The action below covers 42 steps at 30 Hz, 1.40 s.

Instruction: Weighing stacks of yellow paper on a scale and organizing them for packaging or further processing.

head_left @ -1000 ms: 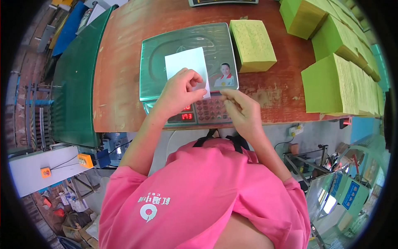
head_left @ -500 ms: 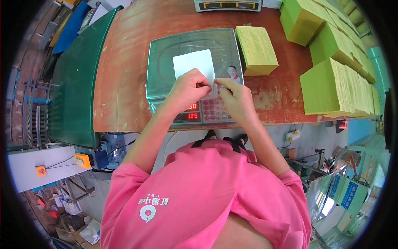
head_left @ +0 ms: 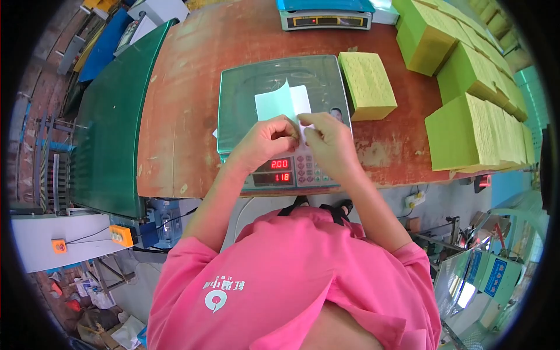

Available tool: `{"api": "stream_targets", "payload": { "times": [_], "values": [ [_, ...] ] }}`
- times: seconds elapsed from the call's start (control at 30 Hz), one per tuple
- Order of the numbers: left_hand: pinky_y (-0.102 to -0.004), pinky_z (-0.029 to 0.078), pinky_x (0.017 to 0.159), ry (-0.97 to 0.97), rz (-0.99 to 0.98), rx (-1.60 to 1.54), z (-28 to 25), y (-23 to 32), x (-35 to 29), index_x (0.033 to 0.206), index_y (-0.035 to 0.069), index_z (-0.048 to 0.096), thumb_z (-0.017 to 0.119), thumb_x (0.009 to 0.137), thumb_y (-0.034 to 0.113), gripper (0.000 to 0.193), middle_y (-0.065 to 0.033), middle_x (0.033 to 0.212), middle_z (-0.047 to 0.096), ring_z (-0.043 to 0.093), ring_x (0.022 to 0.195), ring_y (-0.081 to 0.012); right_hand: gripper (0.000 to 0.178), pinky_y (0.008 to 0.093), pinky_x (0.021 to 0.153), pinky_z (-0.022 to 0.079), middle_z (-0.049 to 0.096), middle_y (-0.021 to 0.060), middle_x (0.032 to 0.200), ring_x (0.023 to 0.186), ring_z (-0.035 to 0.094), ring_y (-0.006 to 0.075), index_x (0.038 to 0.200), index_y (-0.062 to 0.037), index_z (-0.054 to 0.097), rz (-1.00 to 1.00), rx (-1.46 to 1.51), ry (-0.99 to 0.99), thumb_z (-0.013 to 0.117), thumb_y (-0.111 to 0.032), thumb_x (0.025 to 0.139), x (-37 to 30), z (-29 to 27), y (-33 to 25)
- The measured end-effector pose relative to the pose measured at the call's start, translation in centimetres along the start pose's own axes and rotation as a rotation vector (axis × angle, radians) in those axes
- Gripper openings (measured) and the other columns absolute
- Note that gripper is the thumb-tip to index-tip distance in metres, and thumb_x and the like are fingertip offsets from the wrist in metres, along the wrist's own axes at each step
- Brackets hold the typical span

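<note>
Over the platform of a weighing scale [head_left: 233, 87] with red lit digits, my two hands are close together. A thin pale sheet [head_left: 273, 104] rises from my left hand [head_left: 269, 141], its top corner curling up. Behind it shows a white sheet [head_left: 302, 100], partly covered; I cannot tell whether the two are joined. My left hand is closed, thumb and fingers pinched at the sheet's near edge. My right hand [head_left: 333, 143] is also closed, pinching the near edge on the right. The fingertips hide just what each grips.
A yellow-green paper stack [head_left: 373, 96] stands right beside the scale. Several more stacks [head_left: 466, 134] fill the table's right side. A second scale [head_left: 326, 22] sits at the far edge of the worn red table [head_left: 181, 105]. A dark green board [head_left: 111, 122] lies to the left.
The single flat white sheet now shows as two parts, the left one lifted and curled. My hands stay pinched near each other. The view has shifted slightly, and the scale's digits differ.
</note>
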<state>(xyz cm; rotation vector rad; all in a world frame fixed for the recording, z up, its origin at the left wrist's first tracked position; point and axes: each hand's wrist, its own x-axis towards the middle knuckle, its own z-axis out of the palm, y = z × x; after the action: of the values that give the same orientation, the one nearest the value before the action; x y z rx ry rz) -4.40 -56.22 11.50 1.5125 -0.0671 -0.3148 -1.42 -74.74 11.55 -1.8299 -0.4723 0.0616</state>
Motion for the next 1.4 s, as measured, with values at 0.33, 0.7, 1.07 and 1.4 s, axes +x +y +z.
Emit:
{"api": "stream_targets", "payload": {
  "times": [0.33, 0.7, 1.07, 1.4],
  "values": [
    [-0.0276, 0.048, 0.062, 0.592, 0.187, 0.126, 2.8, -1.4, 1.0, 0.136, 0.005, 0.041, 0.057, 0.088, -0.002, 0.051, -0.0029, 0.068, 0.056, 0.054, 0.061, -0.0103, 0.021, 0.0268, 0.074, 0.05, 0.066, 0.0131, 0.096, 0.083, 0.065, 0.021, 0.104, 0.0003, 0.066, -0.133, -0.081, 0.067, 0.057, 0.003, 0.087, -2.4, -0.3, -0.1],
    [-0.0274, 0.047, 0.064, 0.435, 0.059, 0.297, 2.6, 0.1, 0.5, 0.152, 0.018, 0.027, 0.053, 0.086, -0.005, 0.074, -0.0026, 0.063, 0.047, 0.047, 0.059, -0.0095, 0.022, 0.0411, 0.066, 0.05, 0.061, 0.0153, 0.085, 0.075, 0.061, 0.0339, 0.105, -0.0034, 0.064, -0.107, -0.396, 0.141, 0.06, -0.003, 0.084, -3.6, -1.3, 0.6],
    [-0.0221, 0.041, 0.059, 0.461, 0.088, 0.271, 2.9, -0.9, -0.1, 0.152, 0.016, 0.025, 0.048, 0.088, -0.008, 0.073, 0.0022, 0.067, 0.045, 0.042, 0.062, -0.005, 0.041, 0.0445, 0.094, 0.043, 0.059, 0.0126, 0.117, 0.113, 0.052, 0.0323, 0.109, -0.0038, 0.063, -0.369, -0.72, -0.183, 0.072, -0.026, 0.076, 8.0, -1.1, 2.8],
    [-0.0221, 0.037, 0.059, 0.465, 0.115, 0.283, 3.2, 0.3, 1.0, 0.151, 0.018, 0.032, 0.05, 0.087, -0.007, 0.071, 0.0027, 0.065, 0.038, 0.036, 0.06, -0.0059, 0.025, 0.0418, 0.08, 0.048, 0.065, 0.0151, 0.091, 0.091, 0.062, 0.0325, 0.09, -0.0032, 0.064, -0.128, -0.297, -0.196, 0.075, -0.018, 0.073, 11.4, -0.9, 2.8]
  ]
}}
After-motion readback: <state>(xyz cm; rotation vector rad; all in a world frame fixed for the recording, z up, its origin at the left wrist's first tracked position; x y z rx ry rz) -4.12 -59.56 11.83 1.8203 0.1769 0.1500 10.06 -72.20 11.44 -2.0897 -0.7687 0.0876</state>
